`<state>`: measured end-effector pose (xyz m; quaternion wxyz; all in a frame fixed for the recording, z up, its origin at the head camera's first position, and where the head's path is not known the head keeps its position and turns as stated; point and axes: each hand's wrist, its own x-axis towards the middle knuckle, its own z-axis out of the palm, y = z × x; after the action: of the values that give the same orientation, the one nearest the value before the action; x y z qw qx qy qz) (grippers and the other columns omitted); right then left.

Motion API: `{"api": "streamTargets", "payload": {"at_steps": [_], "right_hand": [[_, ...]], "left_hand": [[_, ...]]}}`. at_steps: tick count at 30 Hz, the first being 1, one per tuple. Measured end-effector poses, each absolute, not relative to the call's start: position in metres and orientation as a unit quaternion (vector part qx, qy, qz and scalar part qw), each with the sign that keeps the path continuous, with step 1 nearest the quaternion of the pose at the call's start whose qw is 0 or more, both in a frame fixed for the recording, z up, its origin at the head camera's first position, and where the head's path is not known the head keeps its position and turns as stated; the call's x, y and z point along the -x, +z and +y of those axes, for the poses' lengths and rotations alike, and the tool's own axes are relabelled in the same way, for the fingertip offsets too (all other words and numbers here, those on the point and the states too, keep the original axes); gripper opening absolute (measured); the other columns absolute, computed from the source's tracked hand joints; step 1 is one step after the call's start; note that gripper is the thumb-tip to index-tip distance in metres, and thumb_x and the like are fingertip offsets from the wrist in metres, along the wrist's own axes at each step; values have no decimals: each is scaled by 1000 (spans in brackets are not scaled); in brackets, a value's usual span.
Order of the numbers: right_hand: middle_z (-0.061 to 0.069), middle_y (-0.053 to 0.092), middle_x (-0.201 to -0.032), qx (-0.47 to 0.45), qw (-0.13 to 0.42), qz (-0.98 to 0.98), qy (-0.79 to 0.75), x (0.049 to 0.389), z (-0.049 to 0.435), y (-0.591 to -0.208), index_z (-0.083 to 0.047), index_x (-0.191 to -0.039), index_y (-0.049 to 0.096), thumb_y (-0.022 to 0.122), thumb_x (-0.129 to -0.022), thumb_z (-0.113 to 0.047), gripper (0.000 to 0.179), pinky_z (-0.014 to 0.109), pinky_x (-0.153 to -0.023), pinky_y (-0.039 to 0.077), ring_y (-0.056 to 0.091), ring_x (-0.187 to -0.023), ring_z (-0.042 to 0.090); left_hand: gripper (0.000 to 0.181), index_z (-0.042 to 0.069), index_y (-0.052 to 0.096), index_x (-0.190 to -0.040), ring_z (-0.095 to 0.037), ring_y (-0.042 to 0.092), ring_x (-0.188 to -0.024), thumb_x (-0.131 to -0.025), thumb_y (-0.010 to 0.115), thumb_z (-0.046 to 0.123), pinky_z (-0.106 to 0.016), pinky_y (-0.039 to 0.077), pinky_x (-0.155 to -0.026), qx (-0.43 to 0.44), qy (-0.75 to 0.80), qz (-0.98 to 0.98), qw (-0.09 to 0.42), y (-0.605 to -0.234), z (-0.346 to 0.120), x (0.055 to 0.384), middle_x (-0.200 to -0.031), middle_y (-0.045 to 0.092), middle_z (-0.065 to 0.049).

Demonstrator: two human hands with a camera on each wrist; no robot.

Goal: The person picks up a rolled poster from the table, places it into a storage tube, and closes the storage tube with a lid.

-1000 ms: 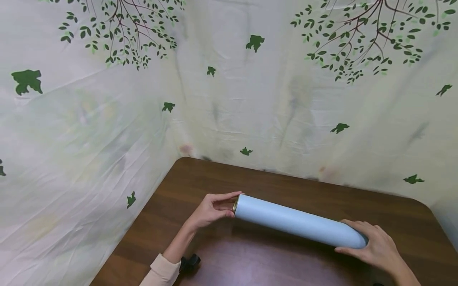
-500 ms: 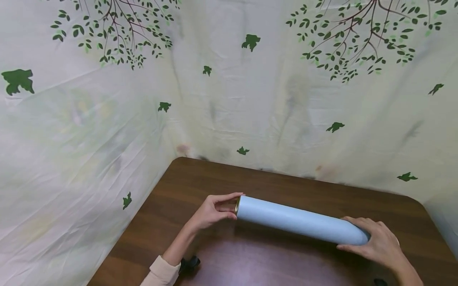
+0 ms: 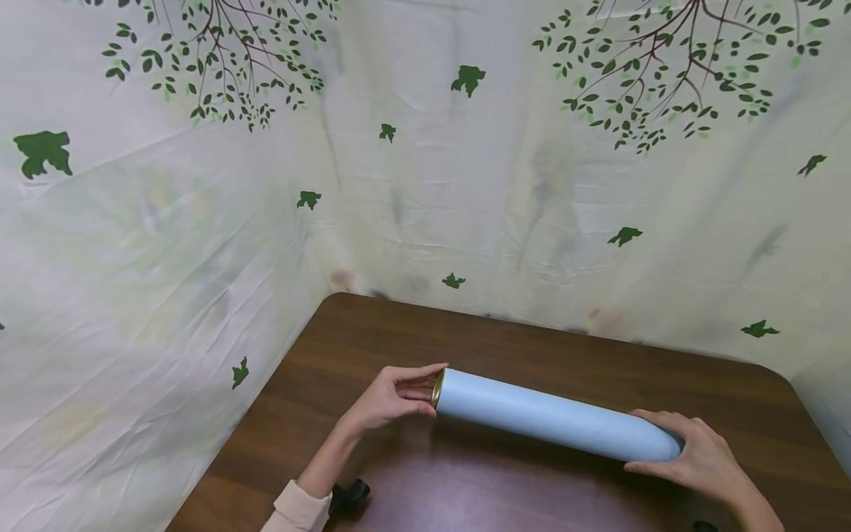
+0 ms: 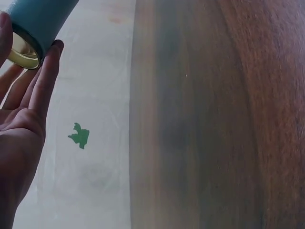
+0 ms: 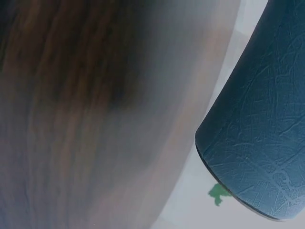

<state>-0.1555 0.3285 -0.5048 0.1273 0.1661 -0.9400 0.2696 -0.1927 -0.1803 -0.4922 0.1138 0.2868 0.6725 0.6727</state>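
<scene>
A long light blue tube [image 3: 552,414] is held level above the table, its left end a little farther back than its right in the head view. My left hand [image 3: 392,395] pinches the gold-rimmed left end between thumb and fingertips. In the left wrist view the tube [image 4: 40,21] shows a shiny gold inner rim, with the left hand's fingers [image 4: 45,86] against its edge. Round the right end my right hand [image 3: 705,451] curls its thumb and fingers. The right wrist view shows the tube's creased surface [image 5: 267,124]; the right hand is out of that view.
A dark brown wooden table [image 3: 372,325] with rounded corners lies beneath. Pale cloth walls [image 3: 412,207] printed with green leaves stand behind it and to the left. A black strap piece [image 3: 350,496] sits at the left wrist.
Since half a second ago, the tube's left end has come slightly down and left with my left hand, and more of the gold rim shows. My right hand keeps its hold.
</scene>
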Motion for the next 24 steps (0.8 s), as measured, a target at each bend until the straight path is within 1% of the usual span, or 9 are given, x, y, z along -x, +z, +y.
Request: {"api": "streamTargets", "payload": {"at_steps": [6, 8, 11, 13, 18, 19, 20, 22, 24], "right_hand": [[-17, 72, -108, -171, 148, -939, 257, 152, 331, -498, -35, -125, 74, 102, -51, -47, 80, 26, -65, 40, 48, -89, -9], [-19, 70, -108, -175, 150, -939, 255, 152, 331, -495, -37, -126, 73, 101, -51, -47, 81, 26, -64, 39, 47, -89, -9], [-22, 69, -107, -181, 150, -938, 254, 152, 333, -494, -36, -125, 74, 101, -51, -47, 80, 26, -63, 39, 47, -88, -8], [-24, 68, -108, -182, 143, -938, 256, 151, 334, -494, -36, -125, 74, 102, -51, -46, 79, 26, -63, 40, 46, -89, -8], [-27, 67, -109, -175, 126, -942, 257, 149, 335, -493, -38, -125, 74, 101, -52, -47, 78, 25, -63, 40, 46, -90, -9], [-28, 67, -109, -172, 122, -943, 258, 150, 335, -494, -39, -125, 74, 101, -53, -47, 78, 25, -64, 40, 46, -90, -10], [-28, 67, -109, -173, 119, -943, 258, 150, 334, -494, -38, -125, 74, 101, -53, -47, 78, 25, -64, 40, 46, -90, -11], [-28, 68, -109, -174, 120, -942, 260, 151, 332, -496, -38, -125, 74, 101, -53, -47, 78, 25, -65, 40, 48, -91, -11], [-28, 69, -111, -177, 113, -940, 268, 153, 328, -499, -37, -126, 73, 101, -54, -46, 77, 25, -66, 40, 49, -91, -10]], "left_hand": [[72, -6, 47, -150, -17, 71, -117, -85, 80, -5, -33, 61, -92, -285, 676, 667, 130, -490, -179, 191, -150, 51, -29], [72, -7, 46, -150, -18, 71, -116, -85, 80, -5, -34, 61, -91, -288, 679, 662, 131, -488, -178, 191, -151, 50, -30], [72, -9, 45, -149, -18, 71, -115, -86, 79, -6, -34, 61, -92, -303, 677, 658, 129, -486, -177, 190, -152, 46, -33], [71, -9, 45, -149, -18, 70, -117, -86, 78, -7, -35, 61, -92, -311, 674, 657, 132, -486, -177, 190, -154, 44, -33], [69, -5, 46, -150, -27, 70, -118, -88, 76, -8, -38, 60, -93, -315, 665, 660, 146, -489, -177, 188, -157, 40, -30], [69, -4, 46, -151, -28, 71, -118, -88, 76, -7, -38, 61, -93, -312, 664, 663, 149, -490, -177, 188, -158, 40, -30], [69, -3, 46, -152, -32, 70, -117, -89, 76, -5, -37, 61, -93, -308, 662, 667, 151, -491, -178, 187, -158, 42, -29], [70, 0, 46, -153, -29, 71, -115, -91, 77, 0, -36, 61, -93, -298, 658, 674, 153, -491, -180, 187, -158, 45, -26], [70, 1, 46, -154, -25, 70, -117, -91, 77, 3, -35, 61, -93, -292, 658, 678, 149, -489, -184, 186, -156, 48, -24]]}}
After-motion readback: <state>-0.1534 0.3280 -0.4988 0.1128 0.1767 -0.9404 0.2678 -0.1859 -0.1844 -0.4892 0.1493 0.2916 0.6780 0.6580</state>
